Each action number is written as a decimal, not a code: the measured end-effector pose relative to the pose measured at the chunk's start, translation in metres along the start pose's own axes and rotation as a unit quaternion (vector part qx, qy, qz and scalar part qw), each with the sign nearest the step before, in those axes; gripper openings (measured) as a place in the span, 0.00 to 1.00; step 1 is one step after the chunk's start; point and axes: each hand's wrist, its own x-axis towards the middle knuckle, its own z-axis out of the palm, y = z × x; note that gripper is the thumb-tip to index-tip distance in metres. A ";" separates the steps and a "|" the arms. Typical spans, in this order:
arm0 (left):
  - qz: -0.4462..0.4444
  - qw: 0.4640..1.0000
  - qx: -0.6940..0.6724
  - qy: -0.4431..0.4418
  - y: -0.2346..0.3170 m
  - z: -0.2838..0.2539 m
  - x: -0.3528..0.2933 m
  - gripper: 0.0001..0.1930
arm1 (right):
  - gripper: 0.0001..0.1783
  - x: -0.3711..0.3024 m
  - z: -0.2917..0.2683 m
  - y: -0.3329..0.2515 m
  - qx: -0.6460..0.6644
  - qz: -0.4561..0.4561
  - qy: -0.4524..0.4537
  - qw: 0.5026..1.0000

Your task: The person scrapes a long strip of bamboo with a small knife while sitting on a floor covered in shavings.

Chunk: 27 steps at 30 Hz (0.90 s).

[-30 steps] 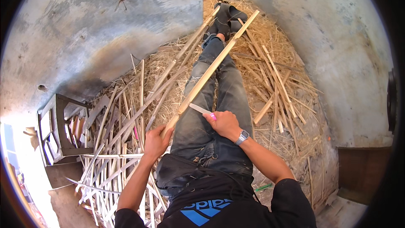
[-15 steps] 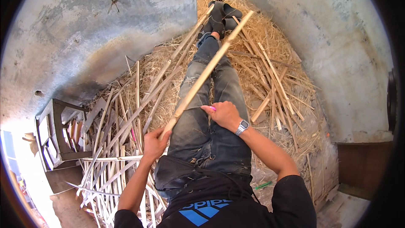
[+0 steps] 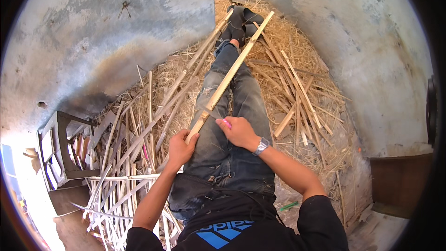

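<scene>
A long, pale bamboo strip slants across my outstretched legs, its far end close to my feet. Around its near end my left hand is closed, thumb on top. My right hand grips a knife by its pink handle, most of which the fingers hide. The thin blade lies against the strip a little beyond my left hand. A flat, light face of the strip is turned up, with a rough spot near the blade.
Many split strips are heaped at my left; more strips lie on straw shavings at my right. A dark frame stool stands at the left. Grey walls enclose both sides. A green object rests by my right hip.
The bamboo strip has turned, so its flat face now shows instead of its rounded side. My right hand has come slightly nearer and left, bringing the blade onto the strip.
</scene>
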 end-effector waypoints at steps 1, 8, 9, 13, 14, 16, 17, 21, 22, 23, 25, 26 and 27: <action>-0.010 1.000 0.004 0.000 -0.001 0.000 0.002 0.18 | 0.33 0.002 0.010 -0.002 0.002 -0.002 0.001 1.000; 0.029 0.999 0.030 0.015 0.004 0.003 -0.002 0.18 | 0.36 0.015 0.032 -0.009 -0.070 0.019 -0.020 0.997; 0.041 0.998 0.032 0.028 0.005 0.003 -0.003 0.18 | 0.36 0.015 0.032 -0.008 -0.076 0.020 -0.019 0.997; 0.033 0.998 0.044 0.024 0.007 0.003 -0.004 0.18 | 0.36 0.016 0.030 -0.003 -0.082 0.025 -0.015 0.996; 0.032 0.998 0.045 0.023 0.004 0.003 -0.004 0.18 | 0.36 0.017 0.031 -0.004 -0.094 0.018 -0.016 0.995; 0.043 0.999 0.017 0.019 -0.006 0.002 -0.005 0.17 | 0.36 0.018 0.030 -0.006 -0.104 0.012 -0.017 0.994; 0.045 0.999 0.017 0.017 -0.008 0.000 -0.006 0.17 | 0.36 0.020 0.028 -0.006 -0.120 0.006 -0.020 0.993; 0.037 0.999 0.005 -0.001 -0.006 -0.010 -0.014 0.15 | 0.36 0.021 0.024 -0.003 -0.169 -0.025 -0.036 0.985; 0.045 0.999 0.007 0.001 -0.002 -0.014 -0.018 0.15 | 0.36 0.023 0.022 -0.001 -0.170 -0.025 -0.035 0.985; 0.046 0.999 0.007 0.001 -0.001 -0.019 -0.022 0.15 | 0.35 0.026 0.020 0.003 -0.181 -0.020 -0.014 0.983; -0.009 0.999 0.035 -0.033 -0.005 -0.033 -0.031 0.16 | 0.35 0.039 0.014 0.018 -0.232 0.005 0.008 0.973; -0.008 0.999 0.036 -0.032 -0.010 -0.041 -0.038 0.16 | 0.35 0.046 0.001 0.026 -0.234 0.011 0.032 0.972; -0.022 0.998 0.029 -0.048 -0.015 -0.049 -0.047 0.15 | 0.34 0.052 -0.007 0.035 -0.243 0.018 0.065 0.968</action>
